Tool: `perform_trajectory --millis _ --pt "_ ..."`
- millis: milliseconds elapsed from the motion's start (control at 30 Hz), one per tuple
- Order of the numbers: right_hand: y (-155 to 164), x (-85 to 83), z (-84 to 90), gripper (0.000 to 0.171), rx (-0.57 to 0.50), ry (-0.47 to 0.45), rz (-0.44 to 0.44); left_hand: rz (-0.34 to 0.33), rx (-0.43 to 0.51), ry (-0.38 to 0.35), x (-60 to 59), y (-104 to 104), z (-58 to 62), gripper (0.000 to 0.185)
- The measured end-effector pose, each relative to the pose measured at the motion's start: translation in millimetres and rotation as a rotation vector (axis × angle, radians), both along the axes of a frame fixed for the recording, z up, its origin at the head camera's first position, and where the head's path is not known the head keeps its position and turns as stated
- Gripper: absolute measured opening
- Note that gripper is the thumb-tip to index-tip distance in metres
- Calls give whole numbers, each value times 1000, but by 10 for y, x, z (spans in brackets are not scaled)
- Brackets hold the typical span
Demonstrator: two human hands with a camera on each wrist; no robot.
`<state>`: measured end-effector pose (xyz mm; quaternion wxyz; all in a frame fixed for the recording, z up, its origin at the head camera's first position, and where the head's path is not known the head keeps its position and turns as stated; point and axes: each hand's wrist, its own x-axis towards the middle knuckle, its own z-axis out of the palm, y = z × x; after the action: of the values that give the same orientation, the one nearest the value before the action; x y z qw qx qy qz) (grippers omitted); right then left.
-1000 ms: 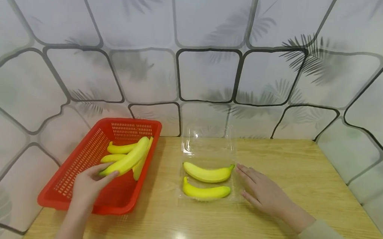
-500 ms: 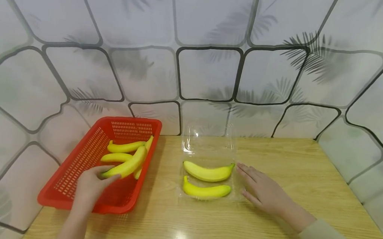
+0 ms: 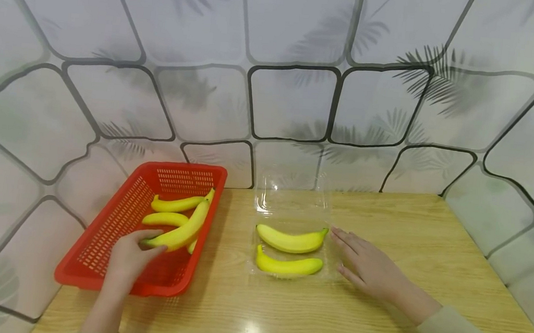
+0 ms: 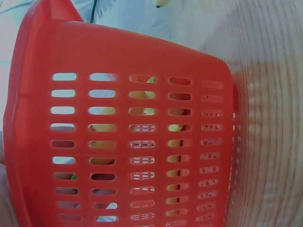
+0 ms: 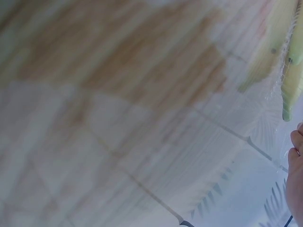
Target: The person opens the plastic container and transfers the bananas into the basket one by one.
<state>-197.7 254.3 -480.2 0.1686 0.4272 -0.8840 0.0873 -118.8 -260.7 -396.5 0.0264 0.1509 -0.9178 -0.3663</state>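
My left hand reaches into a red slotted basket and grips the near end of a yellow banana. That banana lies across two other bananas in the basket. The left wrist view shows only the basket's wall, with yellow behind its slots. My right hand rests flat with straight fingers at the right edge of a clear plastic clamshell. Two bananas lie side by side in its tray. A banana tip and my fingertips show blurred in the right wrist view.
The wooden table meets a patterned wall behind and on both sides. The clamshell's lid stands open toward the back wall. The basket sits at the table's left edge.
My left hand has lowered the banana it grips a little, down onto the others in the basket. The right hand has stayed put.
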Motion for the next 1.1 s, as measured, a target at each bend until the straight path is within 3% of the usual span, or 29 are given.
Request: perform_trajectory --millis 300,667,933,1100 --pt "0 7 12 73 -5 13 12 -17 78 -12 27 -14 7 50" --pt "-2 14 17 73 -7 4 4 33 206 29 41 -22 17 51" --pt "-5 19 18 74 -12 -5 5 17 186 48 25 20 10 48" --pt "-4 17 18 74 -10 -6 4 8 236 49 16 54 34 47"
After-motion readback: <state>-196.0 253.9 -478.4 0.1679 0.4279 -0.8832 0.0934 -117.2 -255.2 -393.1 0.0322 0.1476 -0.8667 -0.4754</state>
